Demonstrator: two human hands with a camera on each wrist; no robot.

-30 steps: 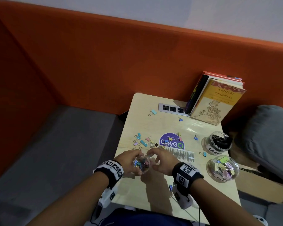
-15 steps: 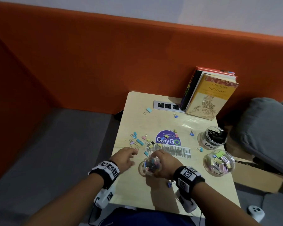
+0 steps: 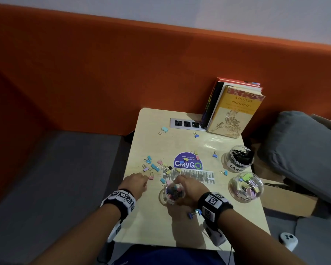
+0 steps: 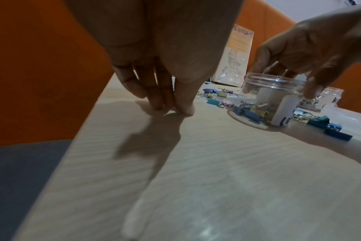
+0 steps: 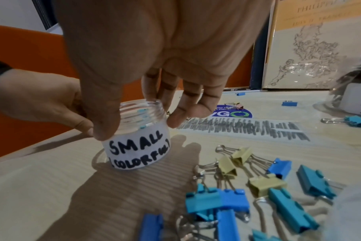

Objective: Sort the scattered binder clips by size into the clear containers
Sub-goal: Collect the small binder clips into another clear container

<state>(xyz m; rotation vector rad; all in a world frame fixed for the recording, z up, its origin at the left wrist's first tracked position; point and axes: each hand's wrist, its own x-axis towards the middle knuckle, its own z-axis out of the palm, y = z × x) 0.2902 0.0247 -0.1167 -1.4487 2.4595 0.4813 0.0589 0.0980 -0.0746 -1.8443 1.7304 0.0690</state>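
Note:
A small clear jar (image 3: 175, 193) labelled "SMALL COLORFUL" (image 5: 136, 146) stands on the pale wooden table (image 3: 151, 222) with several small clips inside. My right hand (image 3: 180, 183) grips its rim from above, thumb on one side and fingers on the other (image 5: 140, 127). My left hand (image 3: 144, 179) is left of the jar, its fingertips (image 4: 175, 107) touching the tabletop beside a pink clip (image 3: 151, 177); I see nothing between them. Several coloured binder clips (image 3: 157, 167) lie scattered just beyond both hands. More blue and yellow clips (image 5: 247, 187) lie by my right wrist.
A jar marked LARGE (image 3: 241, 157) holds black clips at the right edge, with a jar of pastel clips (image 3: 246, 186) in front of it. Books (image 3: 233, 109) and a socket strip (image 3: 185, 123) stand at the back. A grey cushion (image 3: 304, 150) lies to the right.
My left hand let go of the small jar and moved left to the table by the clips. My right hand kept the jar and shifted it slightly right.

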